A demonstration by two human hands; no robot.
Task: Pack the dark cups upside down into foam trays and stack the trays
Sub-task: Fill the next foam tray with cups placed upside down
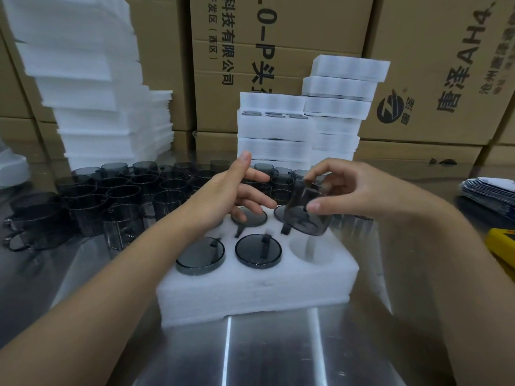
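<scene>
A white foam tray [256, 291] lies on the steel table in front of me. Several dark cups sit in it upside down, among them one at the front left [200, 256] and one at the front middle [257, 250]. The front right hole [312, 250] is empty. My right hand [359, 190] grips a dark cup [306, 213], tilted, above the tray's right side. My left hand [231, 190] hovers over the tray's back left with its fingers straight and holds nothing. Many loose dark cups [125, 196] stand on the table behind and to the left.
Two stacks of filled foam trays [276, 132] rise behind the tray. A tall pile of foam sheets [92, 87] stands at the back left. Cardboard boxes [278, 37] wall the back. A yellow object [501, 243] and a bundle of bags [490, 190] lie at the right.
</scene>
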